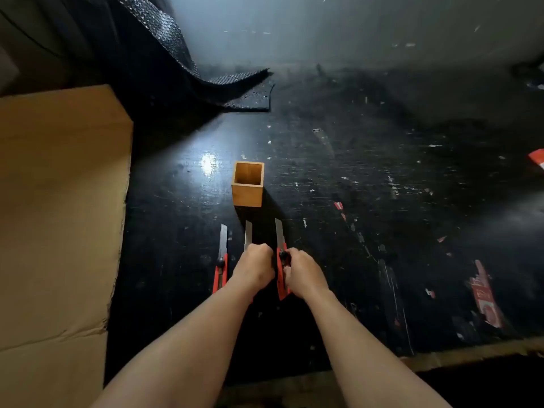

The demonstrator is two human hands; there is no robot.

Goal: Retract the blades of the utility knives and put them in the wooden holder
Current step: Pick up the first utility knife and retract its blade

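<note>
While three red-handled utility knives are lying side by side on the scuffed black surface (338, 178), both bare hands are working at the two on the right. The left hand (255, 267) is covering the handle of the middle red utility knife (248, 234), its fingers curled closed around it, so that only the extended silver blade is showing beyond the knuckles. The right hand (304, 273) is gripping the right red utility knife (280, 269), with the fingers wrapped over the red handle and the thumb sitting near the black round locking knob; its blade is also sticking out, pointing away from the person. The left red utility knife (221, 265) is lying untouched just beside the left hand, its blade likewise extended and its black knob showing at the top of the handle.

The small square open-topped wooden holder (248, 184) is standing upright on the surface just beyond the three blade tips, and nothing is showing inside it. A large flat sheet of brown cardboard (59, 201) is covering the left side of the view. A dark bubble-textured sheet (235, 89) is draping down onto the far part of the surface. Torn red and white paper scraps (485, 301) are sticking to the surface at the right, well apart from the knives.
</note>
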